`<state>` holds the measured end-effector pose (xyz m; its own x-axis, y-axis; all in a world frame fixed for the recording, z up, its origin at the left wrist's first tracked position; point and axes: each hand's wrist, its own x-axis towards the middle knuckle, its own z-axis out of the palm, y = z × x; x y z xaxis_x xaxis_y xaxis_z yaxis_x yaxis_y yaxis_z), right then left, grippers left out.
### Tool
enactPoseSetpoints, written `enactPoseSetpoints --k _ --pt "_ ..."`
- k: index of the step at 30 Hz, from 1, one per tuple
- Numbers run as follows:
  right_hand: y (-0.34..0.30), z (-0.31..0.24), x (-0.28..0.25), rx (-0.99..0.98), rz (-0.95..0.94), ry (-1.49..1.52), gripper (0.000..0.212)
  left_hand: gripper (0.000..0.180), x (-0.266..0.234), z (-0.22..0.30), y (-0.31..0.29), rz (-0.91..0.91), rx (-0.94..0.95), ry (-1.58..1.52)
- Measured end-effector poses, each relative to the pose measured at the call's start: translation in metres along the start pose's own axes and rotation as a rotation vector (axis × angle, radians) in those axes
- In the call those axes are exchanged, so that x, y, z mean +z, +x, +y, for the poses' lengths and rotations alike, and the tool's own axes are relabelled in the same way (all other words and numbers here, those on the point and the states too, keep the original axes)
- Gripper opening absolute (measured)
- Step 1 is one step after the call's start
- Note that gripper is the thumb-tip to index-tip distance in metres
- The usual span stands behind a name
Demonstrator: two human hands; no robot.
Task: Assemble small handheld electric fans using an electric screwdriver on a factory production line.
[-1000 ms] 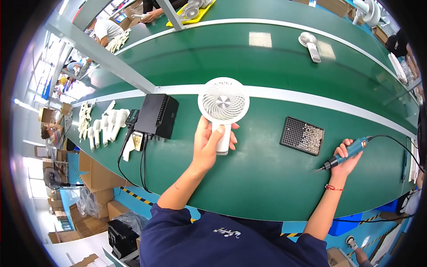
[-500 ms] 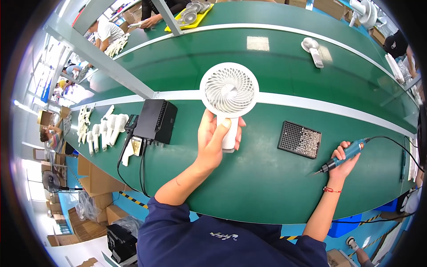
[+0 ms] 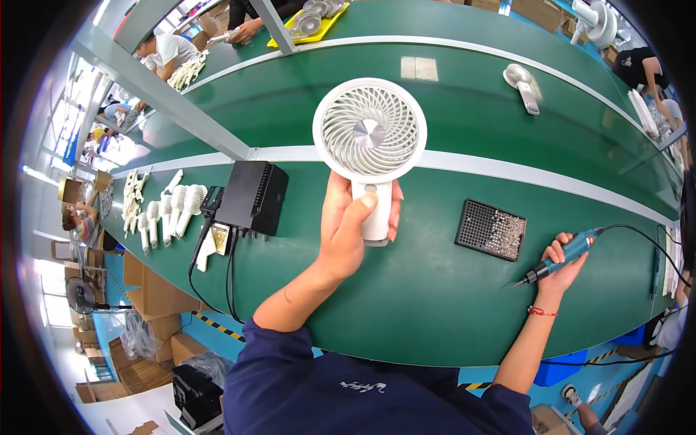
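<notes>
Your left grip (image 3: 344, 233): wrapped round one white handheld fan (image 3: 370, 141), apparently assembled. Your right grip (image 3: 561, 265): closed on one electric screwdriver (image 3: 578, 247), fan-clear. Screw tray (image 3: 475, 223): part-filled.

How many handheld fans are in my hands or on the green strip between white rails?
2: one handheld fan in your left hand, another fan on the strip toward the right. A metal post may hide more.
</notes>
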<state>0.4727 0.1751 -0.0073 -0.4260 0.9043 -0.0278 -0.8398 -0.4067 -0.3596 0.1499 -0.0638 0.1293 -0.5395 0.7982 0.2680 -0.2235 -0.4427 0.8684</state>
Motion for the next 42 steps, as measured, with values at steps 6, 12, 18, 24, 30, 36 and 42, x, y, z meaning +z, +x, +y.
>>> enactPoseSetpoints --k 6,12,18,24,30,36,42 --pt "-0.004 -0.005 0.007 0.013 0.041 0.037 0.047 0.044 -0.004 -0.007 0.004 0.042 -0.081 0.038" --pt "-0.004 -0.003 0.011 0.005 0.124 0.021 0.052 0.028 -0.035 -0.023 0.001 0.207 -0.24 0.112" --pt "-0.002 -0.011 0.01 0.014 0.07 -0.067 0.048 0.03 -0.116 -0.044 -0.013 0.346 -0.402 0.512" --pt "-0.001 -0.001 0.012 0.016 0.151 -0.025 0.051 0.044 -0.143 -0.049 -0.017 0.421 -0.204 0.957" --pt "-0.003 0.003 0.018 0.019 0.184 -0.056 0.052 0.055 -0.115 -0.035 -0.027 0.428 -0.248 1.405" --pt "-0.005 -0.007 0.016 0.042 0.159 -0.017 0.052 0.056 -0.121 -0.049 -0.026 0.387 -0.135 1.713" --pt "-0.004 0.009 0.033 0.042 0.332 0.002 0.054 0.05 -0.117 -0.039 -0.036 0.438 -0.16 1.636"
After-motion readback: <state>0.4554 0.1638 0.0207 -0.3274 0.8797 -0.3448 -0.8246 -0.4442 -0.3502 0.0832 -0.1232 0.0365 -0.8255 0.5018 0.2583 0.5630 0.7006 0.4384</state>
